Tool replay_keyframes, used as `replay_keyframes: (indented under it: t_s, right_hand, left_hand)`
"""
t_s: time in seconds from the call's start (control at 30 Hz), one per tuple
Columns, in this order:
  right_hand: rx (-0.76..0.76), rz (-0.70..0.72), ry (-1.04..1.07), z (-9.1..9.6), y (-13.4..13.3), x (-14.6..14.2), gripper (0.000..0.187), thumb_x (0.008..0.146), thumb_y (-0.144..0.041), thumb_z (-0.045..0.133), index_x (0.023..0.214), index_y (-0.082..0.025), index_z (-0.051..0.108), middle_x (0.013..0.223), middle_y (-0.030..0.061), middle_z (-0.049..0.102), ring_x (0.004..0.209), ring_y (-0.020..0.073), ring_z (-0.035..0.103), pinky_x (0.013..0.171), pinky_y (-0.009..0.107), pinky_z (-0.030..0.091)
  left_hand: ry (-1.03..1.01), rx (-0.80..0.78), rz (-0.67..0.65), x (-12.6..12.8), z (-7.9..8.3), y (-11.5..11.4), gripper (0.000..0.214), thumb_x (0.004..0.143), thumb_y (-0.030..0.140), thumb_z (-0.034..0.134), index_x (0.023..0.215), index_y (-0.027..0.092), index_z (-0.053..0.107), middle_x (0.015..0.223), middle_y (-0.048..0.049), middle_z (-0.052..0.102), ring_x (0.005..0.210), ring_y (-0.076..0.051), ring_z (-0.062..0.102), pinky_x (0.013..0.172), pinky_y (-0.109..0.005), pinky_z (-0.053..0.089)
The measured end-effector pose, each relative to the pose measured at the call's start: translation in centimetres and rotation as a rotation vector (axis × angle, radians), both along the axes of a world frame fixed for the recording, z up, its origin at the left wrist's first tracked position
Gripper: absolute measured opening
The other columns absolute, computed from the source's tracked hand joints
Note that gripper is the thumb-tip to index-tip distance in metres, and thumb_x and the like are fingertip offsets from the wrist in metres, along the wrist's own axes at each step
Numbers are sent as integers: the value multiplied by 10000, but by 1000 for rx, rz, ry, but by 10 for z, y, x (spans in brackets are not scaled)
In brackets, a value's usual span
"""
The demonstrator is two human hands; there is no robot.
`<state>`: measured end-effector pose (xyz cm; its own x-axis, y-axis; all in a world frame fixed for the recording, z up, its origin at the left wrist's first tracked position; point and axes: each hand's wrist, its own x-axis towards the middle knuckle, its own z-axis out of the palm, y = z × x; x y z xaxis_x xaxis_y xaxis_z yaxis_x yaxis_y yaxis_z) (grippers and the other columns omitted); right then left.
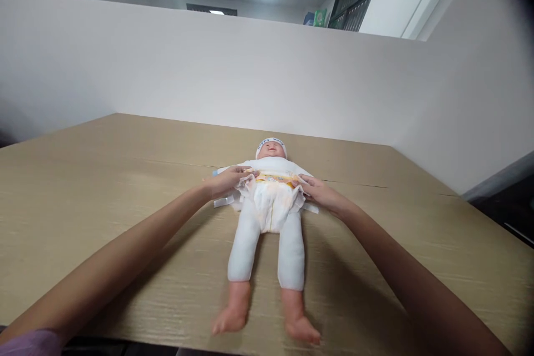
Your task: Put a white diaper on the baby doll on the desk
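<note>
A baby doll (267, 233) in white clothes and a white cap lies on its back on the wooden table (104, 189), feet toward me. A white diaper (273, 200) with a yellow printed waistband covers its hips. My left hand (225, 181) rests at the doll's left waist side, fingers closed on the diaper's edge. My right hand (321, 192) is at the other side of the waist, fingers pinching the diaper's tab there.
White partition walls (208, 78) stand behind and to the right of the table. The table's near edge runs just below the doll's feet. Its right edge drops off toward a dark floor (509, 206).
</note>
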<state>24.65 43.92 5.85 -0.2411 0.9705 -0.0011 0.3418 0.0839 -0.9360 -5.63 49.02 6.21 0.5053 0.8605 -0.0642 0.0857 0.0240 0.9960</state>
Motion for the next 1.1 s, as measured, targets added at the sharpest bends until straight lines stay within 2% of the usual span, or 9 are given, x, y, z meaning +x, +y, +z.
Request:
replay_keyframes:
  t_s: [0.07,0.17,0.33,0.47,0.57,0.63,0.77,0.93,1.1]
  right_hand:
    - [-58,-62,60,5,-4,8,519,810,-654,773,1115,-238,716,1072,46,777,934,223,717,827,328,584]
    - [75,-248,21,-1,-10,22,484,769,-598,793,1045,-215,689,1011,60,764,840,201,686,759,320,547]
    - [327,-380,-344,-32,-40,35,349,937,-562,598,1020,-232,676,918,51,740,772,202,655,726,336,489]
    - [430,-399,-590,-51,-57,35,281,948,-517,594,965,-240,640,858,31,685,777,216,629,706,332,427]
    - [464,-397,-639,-59,-56,35,261,932,-503,598,922,-242,596,806,20,639,783,224,615,715,331,412]
    - [446,-400,-612,-61,-52,36,278,914,-518,604,891,-243,572,759,8,616,764,222,609,730,336,415]
    - [326,-426,-548,-64,-49,38,336,845,-563,657,858,-245,550,699,-15,595,698,208,592,689,328,397]
    - [225,-375,-528,-55,-53,39,443,874,-652,566,716,-240,527,634,-16,524,633,187,490,641,320,323]
    - [156,-264,-171,-26,-49,43,493,884,-677,551,700,-220,542,696,-22,487,697,170,465,681,300,330]
  left_hand:
    - [25,-26,66,-8,3,1,561,695,620,893,1011,180,750,1005,-81,764,869,-218,697,741,-311,542]
    - [54,14,179,-18,15,3,618,678,634,887,1120,228,738,1204,-76,757,1042,-252,689,845,-329,552]
    - [247,367,301,-10,52,-30,458,914,644,656,1157,262,723,1311,-42,710,1132,-265,653,925,-357,529]
    - [344,732,124,30,68,-61,337,1001,522,585,1164,247,693,1264,-44,710,1168,-261,625,1000,-386,492]
    - [463,985,-57,62,62,-64,317,1027,485,561,1167,233,690,1231,-63,719,1250,-285,574,1068,-435,437]
    - [578,1053,-101,77,52,-59,332,1017,497,575,1157,219,690,1185,-76,730,1229,-307,569,1055,-472,425]
    - [731,1093,-38,91,35,-51,377,911,556,696,1097,228,709,1169,-77,724,1193,-348,538,1040,-516,400]
    - [770,1103,10,91,30,-54,362,880,531,715,1108,250,715,1201,-69,702,1197,-351,519,1041,-510,390]
    - [786,1081,-9,90,32,-55,388,888,560,704,1130,258,707,1241,-78,682,1214,-358,509,1049,-519,390]
